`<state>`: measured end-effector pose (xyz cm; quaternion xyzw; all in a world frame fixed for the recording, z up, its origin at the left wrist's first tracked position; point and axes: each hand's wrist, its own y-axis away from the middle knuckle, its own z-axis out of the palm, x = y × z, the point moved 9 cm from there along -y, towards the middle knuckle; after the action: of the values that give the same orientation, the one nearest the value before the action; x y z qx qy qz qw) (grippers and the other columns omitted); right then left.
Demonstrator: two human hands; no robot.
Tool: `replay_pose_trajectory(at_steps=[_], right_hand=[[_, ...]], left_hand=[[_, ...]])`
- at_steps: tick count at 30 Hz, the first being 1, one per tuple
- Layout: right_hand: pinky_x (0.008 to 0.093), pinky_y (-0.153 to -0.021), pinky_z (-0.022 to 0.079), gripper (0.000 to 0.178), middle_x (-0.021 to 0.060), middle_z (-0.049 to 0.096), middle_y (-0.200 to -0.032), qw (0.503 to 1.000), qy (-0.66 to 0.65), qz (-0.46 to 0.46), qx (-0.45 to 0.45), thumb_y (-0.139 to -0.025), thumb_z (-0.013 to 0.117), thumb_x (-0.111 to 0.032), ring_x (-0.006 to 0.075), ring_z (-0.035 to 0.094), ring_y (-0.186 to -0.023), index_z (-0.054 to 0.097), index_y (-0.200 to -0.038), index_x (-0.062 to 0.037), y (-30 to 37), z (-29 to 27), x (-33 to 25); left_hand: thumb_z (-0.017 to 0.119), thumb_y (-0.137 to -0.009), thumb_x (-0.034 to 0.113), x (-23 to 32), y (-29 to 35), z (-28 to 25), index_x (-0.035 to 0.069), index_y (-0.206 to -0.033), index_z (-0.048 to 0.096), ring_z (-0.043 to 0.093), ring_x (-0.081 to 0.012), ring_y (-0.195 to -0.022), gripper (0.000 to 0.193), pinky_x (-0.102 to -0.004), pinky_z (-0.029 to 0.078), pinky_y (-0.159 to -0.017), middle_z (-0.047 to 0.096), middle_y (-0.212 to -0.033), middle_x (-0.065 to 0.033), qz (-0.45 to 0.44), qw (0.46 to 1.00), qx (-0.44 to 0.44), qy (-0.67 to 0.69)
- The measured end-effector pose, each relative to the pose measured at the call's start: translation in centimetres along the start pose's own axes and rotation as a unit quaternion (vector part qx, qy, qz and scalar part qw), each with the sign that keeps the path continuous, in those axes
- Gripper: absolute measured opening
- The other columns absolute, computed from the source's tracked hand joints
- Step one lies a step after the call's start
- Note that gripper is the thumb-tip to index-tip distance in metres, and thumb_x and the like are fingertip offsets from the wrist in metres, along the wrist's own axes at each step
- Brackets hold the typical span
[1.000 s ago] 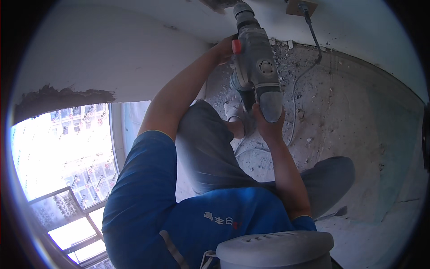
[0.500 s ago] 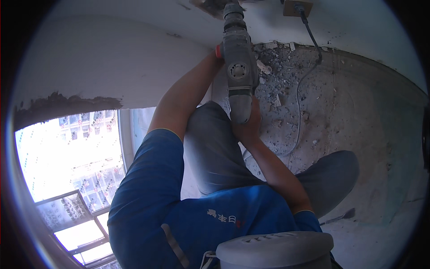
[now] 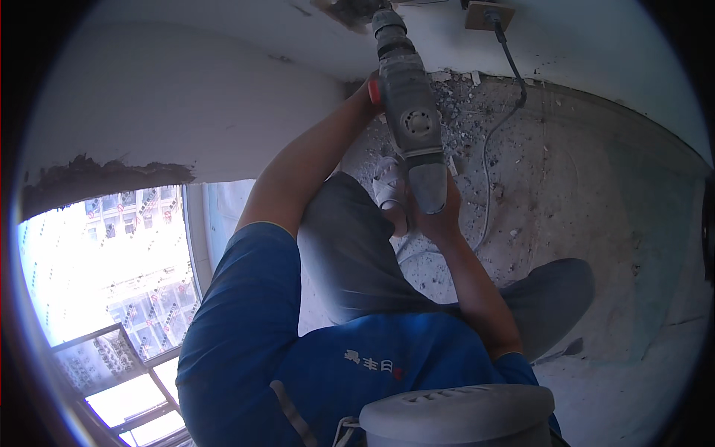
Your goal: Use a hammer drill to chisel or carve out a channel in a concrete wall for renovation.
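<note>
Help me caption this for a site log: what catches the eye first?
A grey rotary hammer drill at top centre, its bit driven into a broken patch of white wall, the right hand on its rear and the left hand beside its body. Below lies rubble on the dusty floor; a bright window glares lower left.

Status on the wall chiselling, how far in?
Done: a rough broken patch in the white wall and grey rubble on the concrete floor. In hand: the grey rotary hammer drill, left hand at its side, right hand on its rear grip, bit at the patch. How much remains cannot be told.
</note>
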<state>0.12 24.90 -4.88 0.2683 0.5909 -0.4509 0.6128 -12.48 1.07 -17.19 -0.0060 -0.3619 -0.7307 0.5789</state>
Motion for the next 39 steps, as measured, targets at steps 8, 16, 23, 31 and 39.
replay_pose_trajectory(at_steps=[8,16,23,31,39], right_hand=[[0.0393,-0.068,0.048,0.053,0.0158,0.056,-0.085,0.992,-0.006,-0.019,0.124,-0.061,0.081,-0.011,0.0355,0.061,-0.08,0.05,-0.101,-0.0013,0.9,-0.7,-0.5],[0.0365,-0.066,0.049,0.045,0.0126,0.057,-0.082,0.984,0.122,-0.106,0.074,-0.064,0.079,-0.015,0.0314,0.062,-0.073,0.052,-0.098,-0.0015,0.5,-1.9,-3.0],[0.0403,-0.066,0.048,0.034,0.0164,0.055,-0.082,0.993,0.036,-0.062,0.093,-0.063,0.071,-0.002,0.0375,0.059,-0.076,0.053,-0.091,-0.0007,1.6,-3.8,-3.2],[0.038,-0.066,0.05,0.034,0.0144,0.063,-0.08,0.991,0.043,-0.056,0.112,-0.061,0.072,-0.003,0.0322,0.065,-0.076,0.057,-0.092,-0.002,-1.9,-6.8,-2.3],[0.0345,-0.065,0.052,0.03,0.014,0.066,-0.079,0.996,0.017,-0.016,0.083,-0.063,0.073,-0.005,0.0262,0.068,-0.074,0.062,-0.091,-0.0001,-5.7,-8.2,0.2]], left_hand=[[0.06,-0.088,0.018,1.1,-1.6,-1.9,0.005,-0.103,0.06,0.063,-0.0195,-0.087,0.02,-0.0365,0.053,-0.077,0.063,-0.099,-0.0091,0.035,0.944,-0.122,-0.304],[0.057,-0.091,0.017,-1.9,0.0,2.0,0.005,-0.104,0.062,0.062,-0.0197,-0.087,0.018,-0.0361,0.051,-0.081,0.063,-0.097,-0.0093,0.037,0.951,-0.118,-0.285],[0.058,-0.089,0.027,-2.4,3.5,4.5,0.003,-0.106,0.058,0.063,-0.023,-0.09,0.03,-0.0393,0.052,-0.079,0.063,-0.098,-0.0118,0.058,0.96,-0.147,-0.232],[0.051,-0.093,0.018,-1.7,-0.6,7.0,0.008,-0.1,0.059,0.061,-0.0228,-0.089,0.015,-0.0387,0.052,-0.083,0.062,-0.096,-0.0085,0.035,0.979,-0.179,-0.091],[0.05,-0.094,0.025,0.1,-1.0,9.6,0.009,-0.102,0.058,0.062,-0.0228,-0.093,0.019,-0.0385,0.051,-0.085,0.063,-0.1,-0.0091,0.081,0.956,-0.189,-0.207]])
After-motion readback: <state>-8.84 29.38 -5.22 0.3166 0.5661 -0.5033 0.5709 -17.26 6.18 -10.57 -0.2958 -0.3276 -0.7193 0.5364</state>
